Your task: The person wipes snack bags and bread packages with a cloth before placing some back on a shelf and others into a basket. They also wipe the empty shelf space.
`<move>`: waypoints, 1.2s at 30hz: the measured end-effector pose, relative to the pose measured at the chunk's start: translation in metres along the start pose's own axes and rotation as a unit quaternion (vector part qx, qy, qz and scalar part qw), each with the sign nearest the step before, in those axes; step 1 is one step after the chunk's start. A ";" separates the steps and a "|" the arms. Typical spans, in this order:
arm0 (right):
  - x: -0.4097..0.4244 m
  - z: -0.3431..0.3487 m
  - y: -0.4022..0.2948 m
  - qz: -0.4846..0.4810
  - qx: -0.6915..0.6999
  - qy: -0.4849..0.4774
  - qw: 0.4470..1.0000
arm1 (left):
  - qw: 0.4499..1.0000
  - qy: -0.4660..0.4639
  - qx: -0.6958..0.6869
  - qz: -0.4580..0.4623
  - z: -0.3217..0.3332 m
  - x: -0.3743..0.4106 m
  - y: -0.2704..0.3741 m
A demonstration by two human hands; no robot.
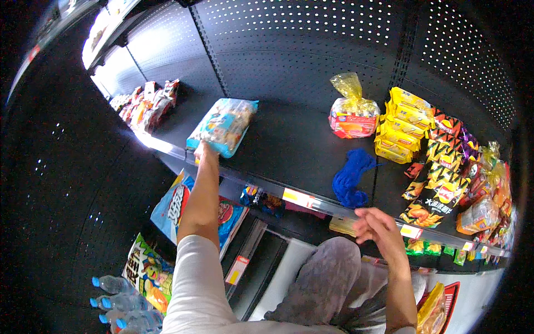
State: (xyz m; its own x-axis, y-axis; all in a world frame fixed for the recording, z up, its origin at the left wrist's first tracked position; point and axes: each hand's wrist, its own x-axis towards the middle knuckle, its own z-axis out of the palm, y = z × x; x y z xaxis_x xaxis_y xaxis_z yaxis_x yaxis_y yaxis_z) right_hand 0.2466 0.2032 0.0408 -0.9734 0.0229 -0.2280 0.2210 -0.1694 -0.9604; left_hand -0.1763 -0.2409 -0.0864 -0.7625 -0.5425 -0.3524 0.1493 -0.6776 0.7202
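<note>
My left hand (204, 151) is at the near lower corner of a light-blue plastic food bag (225, 125), which lies on a black store shelf (288, 146); its fingers are partly hidden, so whether they grip the bag cannot be told. My right hand (375, 225) is raised near the shelf's front edge with fingers apart and holds nothing. Just beyond it lies a crumpled blue cloth or bundle of yarn (350, 179). Farther back stand a clear bag with a gold tied top (354, 112) and a stack of yellow snack packets (402, 125).
Black and yellow chip bags (446, 179) fill the shelf's right part. Red and white packets (150, 108) stand at its far left. Price tags line the shelf's front rail (321, 204). Below are large snack bags (148, 271) and water bottles (137, 317) at lower left.
</note>
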 end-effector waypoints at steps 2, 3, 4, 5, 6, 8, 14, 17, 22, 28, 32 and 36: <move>-0.023 -0.018 0.011 0.006 0.003 0.064 0.998 | 0.999 0.032 -0.018 -0.014 0.009 0.005 -0.004; -0.034 -0.026 0.017 0.011 0.008 0.098 0.995 | 0.999 0.044 -0.020 -0.014 0.013 0.008 -0.006; -0.044 -0.032 0.023 0.019 0.014 0.120 0.993 | 0.997 0.082 -0.004 -0.004 0.010 0.020 0.002; -0.049 -0.036 0.027 0.010 0.023 0.116 0.993 | 0.993 0.115 0.000 0.021 0.001 0.044 0.026; -0.057 -0.043 0.033 0.014 0.030 0.128 0.991 | 0.993 0.114 0.009 0.026 0.001 0.052 0.026; -0.076 -0.054 0.042 0.016 0.041 0.168 0.985 | 0.996 0.085 0.029 0.020 0.010 0.053 0.011; -0.107 -0.054 0.047 0.020 0.062 0.230 0.971 | 0.993 0.020 0.080 0.090 0.011 0.067 0.034; -0.123 -0.051 0.047 0.019 0.058 0.256 0.965 | 0.962 0.062 0.252 0.089 0.019 0.058 0.031; -0.142 -0.058 0.047 -0.003 0.083 0.222 0.971 | 0.780 0.125 0.576 0.212 0.000 0.098 0.128; -0.178 -0.051 0.048 -0.009 0.089 0.279 0.956 | 0.738 -0.253 0.522 0.345 0.080 -0.014 0.038; -0.210 -0.054 0.051 -0.024 0.105 0.311 0.944 | 0.490 -0.619 0.567 0.237 0.111 -0.243 -0.053; -0.243 -0.054 0.046 -0.039 0.108 0.330 0.937 | 0.257 -0.706 0.602 0.270 0.085 -0.375 -0.086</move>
State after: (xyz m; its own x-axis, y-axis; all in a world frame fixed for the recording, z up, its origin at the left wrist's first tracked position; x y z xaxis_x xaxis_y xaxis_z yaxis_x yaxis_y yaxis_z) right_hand 0.4963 0.2431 0.0429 -0.7211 0.6357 -0.2755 0.0637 -0.3351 -0.9400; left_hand 0.0429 0.0629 0.0341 -0.4302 0.9013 -0.0508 0.8189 0.4133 0.3981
